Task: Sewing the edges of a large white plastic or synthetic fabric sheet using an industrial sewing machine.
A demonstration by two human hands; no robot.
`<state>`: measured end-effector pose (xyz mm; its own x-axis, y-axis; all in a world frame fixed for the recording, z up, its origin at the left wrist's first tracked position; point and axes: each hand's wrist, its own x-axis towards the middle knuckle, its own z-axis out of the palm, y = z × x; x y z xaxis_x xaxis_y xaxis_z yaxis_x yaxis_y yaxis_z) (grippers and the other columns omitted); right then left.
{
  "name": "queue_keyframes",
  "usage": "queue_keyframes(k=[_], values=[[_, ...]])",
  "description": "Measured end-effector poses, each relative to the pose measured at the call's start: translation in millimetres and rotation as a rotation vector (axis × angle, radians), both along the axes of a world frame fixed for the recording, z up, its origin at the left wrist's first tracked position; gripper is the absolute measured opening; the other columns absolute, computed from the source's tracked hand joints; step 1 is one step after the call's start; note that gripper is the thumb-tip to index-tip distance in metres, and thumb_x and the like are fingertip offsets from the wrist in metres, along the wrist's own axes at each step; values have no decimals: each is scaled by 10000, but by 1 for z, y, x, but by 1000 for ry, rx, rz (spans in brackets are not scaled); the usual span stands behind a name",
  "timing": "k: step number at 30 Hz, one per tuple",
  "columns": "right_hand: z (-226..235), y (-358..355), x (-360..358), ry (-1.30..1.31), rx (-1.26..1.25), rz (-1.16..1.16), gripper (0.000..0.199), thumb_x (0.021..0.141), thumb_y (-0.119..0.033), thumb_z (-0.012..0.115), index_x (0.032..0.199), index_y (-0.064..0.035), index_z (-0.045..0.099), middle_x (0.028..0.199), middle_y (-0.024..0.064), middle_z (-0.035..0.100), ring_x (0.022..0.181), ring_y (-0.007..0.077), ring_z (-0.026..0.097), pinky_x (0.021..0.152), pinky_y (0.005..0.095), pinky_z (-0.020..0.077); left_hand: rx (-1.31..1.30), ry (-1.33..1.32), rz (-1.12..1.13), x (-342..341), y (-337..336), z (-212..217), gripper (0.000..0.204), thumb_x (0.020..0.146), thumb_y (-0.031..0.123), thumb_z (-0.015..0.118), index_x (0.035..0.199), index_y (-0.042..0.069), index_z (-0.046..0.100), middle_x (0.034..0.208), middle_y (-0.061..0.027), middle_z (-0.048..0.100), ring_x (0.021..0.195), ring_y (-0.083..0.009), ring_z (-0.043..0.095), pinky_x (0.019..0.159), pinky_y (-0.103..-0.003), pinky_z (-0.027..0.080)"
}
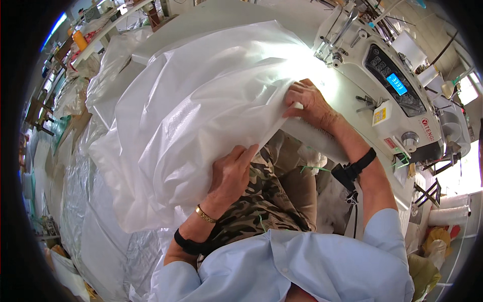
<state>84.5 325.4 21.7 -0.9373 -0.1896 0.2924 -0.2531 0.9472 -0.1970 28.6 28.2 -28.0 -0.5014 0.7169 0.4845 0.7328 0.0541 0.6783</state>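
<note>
A large sheet of glossy white translucent fabric spreads over the table and hangs toward my lap in loose folds. My left hand grips its near edge, with the fingers hidden partly behind the cloth. Farther up along that same edge, my right hand pinches the fabric between thumb and curled fingers. The sewing machine stands to the right, its needle area lit brightly just beyond my right hand. The edge between my hands is fairly straight.
White thread cones stand behind the machine. Crumpled clear plastic sheeting covers the left side. White rolls lie at the far right, near a yellowish bag. A green thread hangs by the table's near edge.
</note>
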Motion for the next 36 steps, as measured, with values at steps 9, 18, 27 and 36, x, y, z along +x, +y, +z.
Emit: queue_keyframes(k=[9, 18, 27, 36], values=[[-9, 24, -9, 205, 140, -364, 412, 864, -465, 658, 923, -64, 585, 871, 66, 600, 945, 243, 596, 893, 401, 432, -77, 74, -174, -1, 18, 8, 259, 769, -26, 641, 1023, 26, 640, 838, -130, 608, 665, -337, 614, 583, -402, 497], [-27, 4, 16, 193, 220, -622, 618, 921, -615, 497, 1005, -27, 668, 1030, 146, 651, 1063, 288, 605, 980, 515, 411, -112, 356, -252, -7, 42, 11, 158, 784, 23, 627, 941, 37, 630, 768, -127, 562, 634, -339, 603, 569, -435, 505], [-22, 4, 22, 159, -2, -680, 519, 854, -602, 619, 1000, -107, 674, 1113, 147, 581, 1124, 359, 495, 943, 541, 367, -335, 554, -238, -27, 96, 32, 41, 833, 47, 559, 859, 19, 574, 805, -167, 606, 702, -361, 648, 610, -452, 530], [-24, 8, 20, 32, 6, -740, 543, 910, -521, 582, 1178, -53, 653, 1298, 199, 568, 1211, 377, 481, 1001, 525, 359, -157, 633, -288, -45, 157, 37, 96, 776, 25, 547, 705, -1, 607, 771, -225, 632, 705, -411, 638, 656, -490, 503]])
